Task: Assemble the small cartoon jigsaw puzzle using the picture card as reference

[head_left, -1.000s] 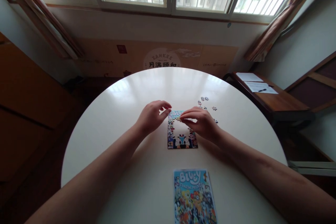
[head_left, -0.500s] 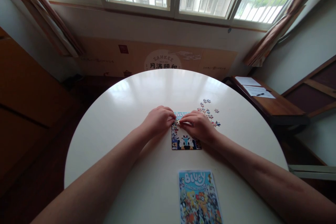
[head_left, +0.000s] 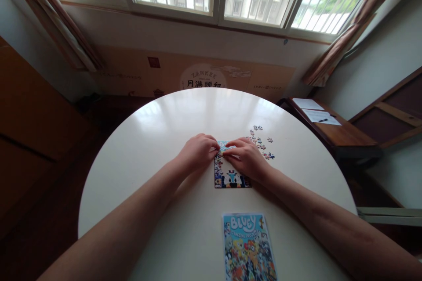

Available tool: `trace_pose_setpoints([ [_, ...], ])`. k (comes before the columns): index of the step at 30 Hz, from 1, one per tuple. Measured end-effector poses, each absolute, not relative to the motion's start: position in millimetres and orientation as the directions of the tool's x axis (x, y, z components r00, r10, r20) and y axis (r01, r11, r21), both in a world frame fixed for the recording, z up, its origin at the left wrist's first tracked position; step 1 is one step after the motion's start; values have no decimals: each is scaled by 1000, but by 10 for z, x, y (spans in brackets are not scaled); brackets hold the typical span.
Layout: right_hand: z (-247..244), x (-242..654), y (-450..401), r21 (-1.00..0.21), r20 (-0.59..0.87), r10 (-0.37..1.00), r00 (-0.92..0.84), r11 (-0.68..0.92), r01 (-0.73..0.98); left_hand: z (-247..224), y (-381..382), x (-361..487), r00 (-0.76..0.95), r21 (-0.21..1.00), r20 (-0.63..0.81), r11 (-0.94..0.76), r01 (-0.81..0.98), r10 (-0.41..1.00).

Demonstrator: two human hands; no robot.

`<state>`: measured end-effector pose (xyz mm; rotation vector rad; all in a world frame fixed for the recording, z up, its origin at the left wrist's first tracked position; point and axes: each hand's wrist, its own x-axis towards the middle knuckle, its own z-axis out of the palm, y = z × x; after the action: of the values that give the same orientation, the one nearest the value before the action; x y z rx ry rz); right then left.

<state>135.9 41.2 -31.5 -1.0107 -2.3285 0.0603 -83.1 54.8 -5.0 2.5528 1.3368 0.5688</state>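
A partly assembled jigsaw puzzle (head_left: 233, 179) lies flat on the white round table, its border and a blue dog's face put together around a pale gap. My left hand (head_left: 198, 150) is closed at its upper left edge, fingertips against the border. Over the upper part, my right hand (head_left: 247, 158) pinches a small jigsaw piece (head_left: 223, 153) between thumb and forefinger and touches it to the puzzle near the left border. My fingers partly cover that piece, and the right hand hides much of the puzzle's right side.
Several loose jigsaw pieces (head_left: 260, 141) are scattered beyond my right hand. A colourful "Bluey" picture card (head_left: 249, 246) lies near me on the white table (head_left: 148, 123). Off to the right, a wooden bench (head_left: 341, 134) bears papers (head_left: 321, 117) and a pen. Windows stand behind.
My right hand has lowered the jigsaw piece slightly against the puzzle, its fingers shifting a little. My left hand stays at the edge. The view has moved slightly.
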Motion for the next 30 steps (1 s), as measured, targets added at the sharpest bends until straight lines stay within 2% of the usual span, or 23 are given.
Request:
trace_pose_setpoints([
  [5, -280, 1345, 378, -242, 453, 702, -549, 690, 682, -43, 535, -832, 513, 359, 251, -571, 738, 821],
  [8, -215, 1411, 379, -253, 491, 693, -528, 693, 675, -46, 529, -831, 507, 365, 273, -576, 731, 817],
  [12, -52, 1692, 460, -342, 641, 686, -344, 656, 673, -49, 534, -847, 495, 408, 304, -581, 704, 814],
  [15, 72, 1984, 556, -365, 724, 658, -207, 619, 696, -41, 541, -868, 496, 455, 331, -596, 662, 803],
  [21, 143, 2510, 833, -389, 830, 556, 46, 517, 762, -42, 551, -875, 543, 407, 327, -634, 658, 774],
  [25, 57, 2726, 1013, -458, 814, 561, 154, 455, 764, -50, 578, -881, 568, 392, 290, -636, 664, 771],
  [30, -88, 2794, 1122, -572, 712, 671, 206, 383, 725, -71, 624, -903, 586, 369, 277, -648, 666, 761],
])
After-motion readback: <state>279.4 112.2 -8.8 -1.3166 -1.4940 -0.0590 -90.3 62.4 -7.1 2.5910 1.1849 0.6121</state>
